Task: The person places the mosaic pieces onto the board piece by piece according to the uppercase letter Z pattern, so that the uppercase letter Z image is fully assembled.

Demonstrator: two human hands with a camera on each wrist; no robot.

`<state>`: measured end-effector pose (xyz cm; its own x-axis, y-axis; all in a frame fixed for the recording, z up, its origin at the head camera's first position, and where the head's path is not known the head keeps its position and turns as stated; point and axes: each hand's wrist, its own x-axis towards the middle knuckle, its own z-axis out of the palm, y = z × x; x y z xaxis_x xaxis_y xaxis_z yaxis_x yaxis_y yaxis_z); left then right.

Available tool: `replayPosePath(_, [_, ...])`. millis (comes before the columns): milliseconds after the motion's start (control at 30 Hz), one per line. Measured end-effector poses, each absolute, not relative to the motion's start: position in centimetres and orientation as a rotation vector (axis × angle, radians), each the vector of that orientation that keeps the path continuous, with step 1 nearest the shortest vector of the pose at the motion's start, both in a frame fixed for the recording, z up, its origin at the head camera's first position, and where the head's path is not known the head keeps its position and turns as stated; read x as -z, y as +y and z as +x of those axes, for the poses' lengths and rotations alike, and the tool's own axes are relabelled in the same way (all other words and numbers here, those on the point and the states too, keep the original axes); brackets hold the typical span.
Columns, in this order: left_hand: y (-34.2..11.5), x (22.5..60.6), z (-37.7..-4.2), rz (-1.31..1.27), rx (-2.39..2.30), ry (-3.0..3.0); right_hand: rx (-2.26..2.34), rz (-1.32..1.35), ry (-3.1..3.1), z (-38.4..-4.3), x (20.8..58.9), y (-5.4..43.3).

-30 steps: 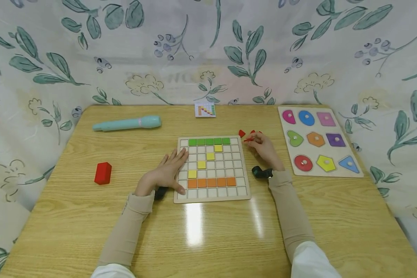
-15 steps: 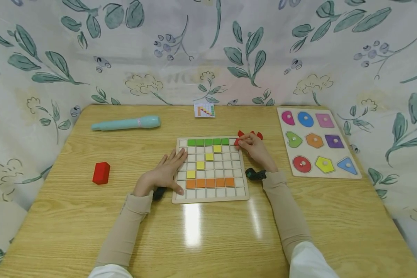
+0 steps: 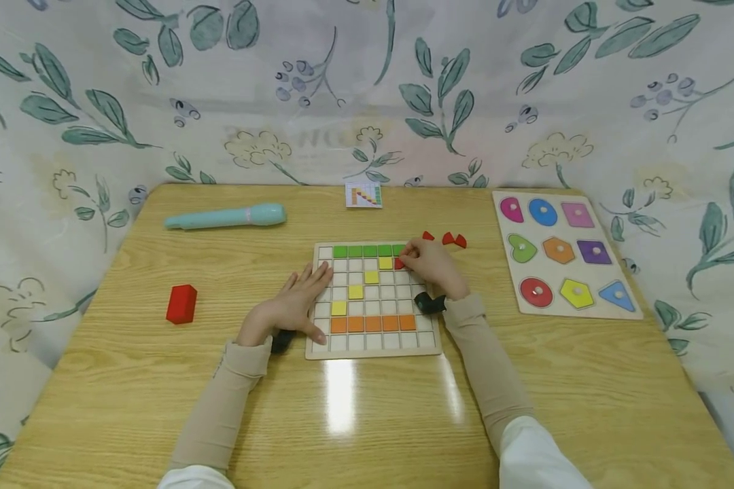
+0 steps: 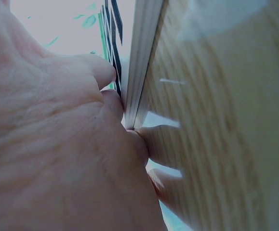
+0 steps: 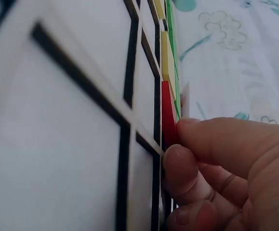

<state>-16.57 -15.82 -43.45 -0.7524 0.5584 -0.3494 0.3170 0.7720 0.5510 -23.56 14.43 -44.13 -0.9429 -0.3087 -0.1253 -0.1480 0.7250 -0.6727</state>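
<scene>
A wooden grid board (image 3: 376, 354) lies in the middle of the table. It bears a row of green tiles (image 3: 362, 251), a row of orange tiles (image 3: 373, 324) and a slanting line of yellow tiles (image 3: 356, 291). With thumb and fingertips, my right hand (image 3: 435, 266) pinches a small red tile (image 5: 167, 108) in the second row, beside the uppermost yellow tile (image 3: 385, 263). The tile's full outline is hidden by the fingers. My left hand (image 3: 290, 307) rests spread on the board's left edge, its thumb near the lower left corner.
Several loose red tiles (image 3: 448, 239) lie behind the right hand. A shape puzzle board (image 3: 541, 272) is at the right. A pattern card (image 3: 363, 195) sits at the back edge, a turquoise stick (image 3: 226, 216) back left, and a red block (image 3: 181, 303) at the left.
My right hand has carried the red tile leftward from beside the board's top right corner onto the grid, next to the top yellow tile. The left hand has stayed put.
</scene>
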Motion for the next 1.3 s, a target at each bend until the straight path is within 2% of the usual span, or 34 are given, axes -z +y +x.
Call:
replayPosePath(233, [-15.8, 43.5, -16.5, 0.651, -0.646, 2.459, 1.02, -0.334, 2.717, -23.3, 44.4, 14.2])
replayPosePath(500, [-15.7, 43.6, -16.5, 0.653, -0.663, 2.456, 1.387, -0.266, 2.689, -23.9, 44.9, 15.7])
replayPosePath(733, [-15.7, 43.4, -16.4, 0.652, -0.658, 2.455, 1.336, -0.323, 2.762, -24.4, 45.5, 17.0])
replayPosePath(1033, [-15.8, 43.4, -16.4, 0.654, -0.646, 2.455, 1.443, -0.151, 2.685, -24.3, 45.8, 17.1])
replayPosePath(1300, [-15.8, 43.5, -16.4, 0.656, -0.652, 2.464, 1.228, 0.036, 2.875, -24.1, 45.7, 17.1])
